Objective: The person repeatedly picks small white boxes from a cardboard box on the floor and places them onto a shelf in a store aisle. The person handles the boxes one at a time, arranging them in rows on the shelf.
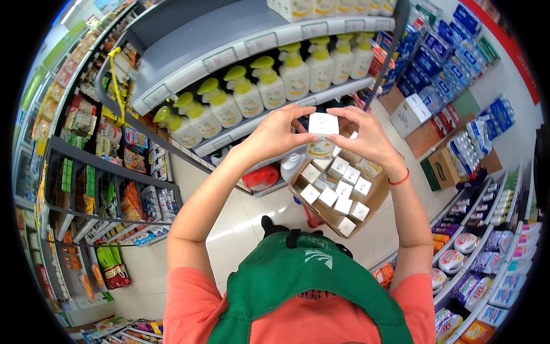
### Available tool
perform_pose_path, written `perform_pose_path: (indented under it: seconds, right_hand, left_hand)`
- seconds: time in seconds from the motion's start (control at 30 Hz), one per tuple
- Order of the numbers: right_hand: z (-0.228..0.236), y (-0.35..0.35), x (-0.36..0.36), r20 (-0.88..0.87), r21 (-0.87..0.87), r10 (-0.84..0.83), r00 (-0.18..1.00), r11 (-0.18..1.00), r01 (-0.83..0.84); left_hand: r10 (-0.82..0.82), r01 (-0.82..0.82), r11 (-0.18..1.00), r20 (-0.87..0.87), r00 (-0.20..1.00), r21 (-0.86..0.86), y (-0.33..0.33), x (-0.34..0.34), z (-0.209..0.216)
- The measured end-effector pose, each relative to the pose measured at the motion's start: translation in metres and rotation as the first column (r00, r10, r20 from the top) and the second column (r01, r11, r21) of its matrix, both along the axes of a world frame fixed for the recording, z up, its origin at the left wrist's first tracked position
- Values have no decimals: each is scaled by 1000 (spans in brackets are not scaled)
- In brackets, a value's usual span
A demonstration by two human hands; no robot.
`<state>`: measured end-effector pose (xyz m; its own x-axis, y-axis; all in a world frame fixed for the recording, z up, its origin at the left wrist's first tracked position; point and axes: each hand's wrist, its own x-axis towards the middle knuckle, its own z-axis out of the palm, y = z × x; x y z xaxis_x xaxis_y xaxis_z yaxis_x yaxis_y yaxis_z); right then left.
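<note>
Between my two hands I hold up a small white box (323,124) with a yellow and green print on its front. My left hand (279,133) grips its left side, thumb near the front and fingers behind. On the other side my right hand (366,133), with a red string round the wrist, pinches it the same way. Below the held box stands an open brown cardboard carton (373,206) with several similar white boxes (344,189) packed upright. Just beyond my hands, a shelf holds a row of white pump bottles (271,86) with lime-green tops.
Above the bottles, a grey shelf board (212,28) carries more white boxes (326,8) at its right end. A red bottle (260,179) sits low on the rack. Snack racks (109,189) line the left; blue packs (441,51) and shelves of cleaning goods (470,246) line the right.
</note>
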<state>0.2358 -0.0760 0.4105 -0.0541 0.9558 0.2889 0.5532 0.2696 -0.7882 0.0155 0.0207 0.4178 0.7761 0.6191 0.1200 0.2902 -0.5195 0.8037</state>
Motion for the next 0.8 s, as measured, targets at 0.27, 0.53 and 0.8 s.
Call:
perform_pose_path:
  seconds: [0.27, 0.53, 0.8]
  right_hand:
    - [81, 45, -64, -3, 212, 120, 993, 970, -117]
    - [134, 105, -131, -18, 307, 209, 978, 932, -194]
    - [148, 174, -200, -94, 400, 301, 949, 884, -241]
  left_hand:
    - [109, -121, 983, 96, 989, 136, 14, -74, 91]
    - [259, -288, 894, 128, 957, 342, 41, -148, 153]
    - [403, -503, 811, 339, 850, 298, 72, -199, 156]
